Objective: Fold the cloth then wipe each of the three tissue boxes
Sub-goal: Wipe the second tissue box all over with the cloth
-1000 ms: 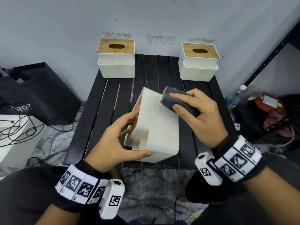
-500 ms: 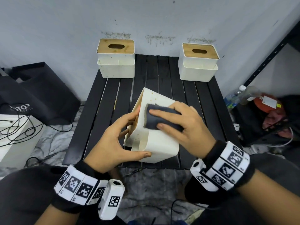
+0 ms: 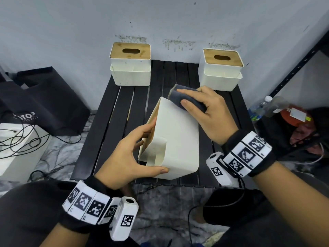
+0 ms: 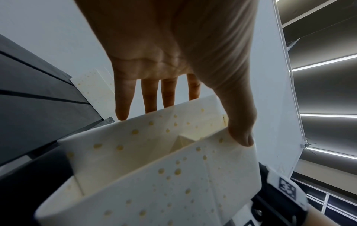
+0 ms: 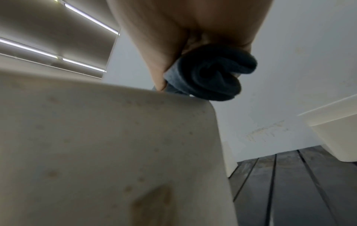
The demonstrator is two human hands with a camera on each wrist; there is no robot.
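Observation:
A cream tissue box (image 3: 178, 138) lies tipped on its side on the black slatted table (image 3: 114, 125), its speckled faces (image 4: 154, 175) up. My left hand (image 3: 135, 150) grips its near left edge, thumb on the front corner and fingers on the lid side. The folded dark grey cloth (image 3: 185, 100) is held in my right hand (image 3: 206, 111), pressed on the box's far top edge (image 5: 173, 97). Two more cream boxes with wooden lids stand upright at the back, one at the left (image 3: 130, 65) and one at the right (image 3: 221, 70).
A black bag (image 3: 44, 102) and a white box with cables (image 3: 16, 147) sit on the floor at the left. A black metal shelf frame (image 3: 299, 65), a water bottle (image 3: 258, 109) and a red item (image 3: 295, 118) crowd the right side.
My right hand slid the cloth from the middle of the box's upper face back up to its far top edge. The left hand and box stayed put.

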